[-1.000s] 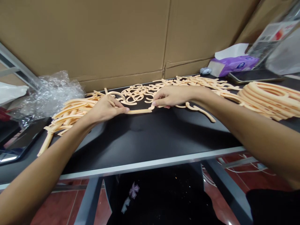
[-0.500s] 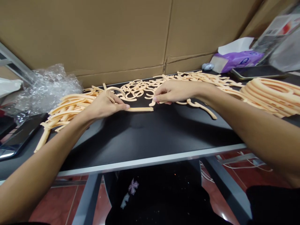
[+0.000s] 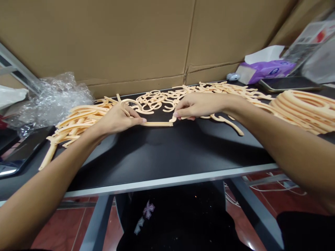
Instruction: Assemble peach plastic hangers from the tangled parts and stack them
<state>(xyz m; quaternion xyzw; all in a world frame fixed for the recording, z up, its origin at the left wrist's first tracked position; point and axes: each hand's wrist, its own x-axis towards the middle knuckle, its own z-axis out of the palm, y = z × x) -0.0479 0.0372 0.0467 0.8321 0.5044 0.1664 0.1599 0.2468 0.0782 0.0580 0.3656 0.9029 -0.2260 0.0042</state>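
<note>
A thin peach plastic strip [image 3: 158, 123] lies flat on the black table [image 3: 167, 153] between my hands. My left hand [image 3: 117, 118] pinches its left end, with a curved peach hook looping over the fingers. My right hand [image 3: 197, 105] is closed in a pinch on a small peach piece at the strip's right end. Behind both hands lies a scatter of loose peach hook pieces [image 3: 157, 99].
A pile of long peach bars [image 3: 74, 120] lies at the left, a stack of peach rings [image 3: 305, 108] at the right. Crumpled clear plastic [image 3: 52, 101], a purple tissue pack [image 3: 264, 66], a phone [image 3: 288, 83] and a cardboard wall [image 3: 131, 42] stand behind.
My right hand came back down to the strip's right end after lifting slightly away from it. My left hand stayed on the left end.
</note>
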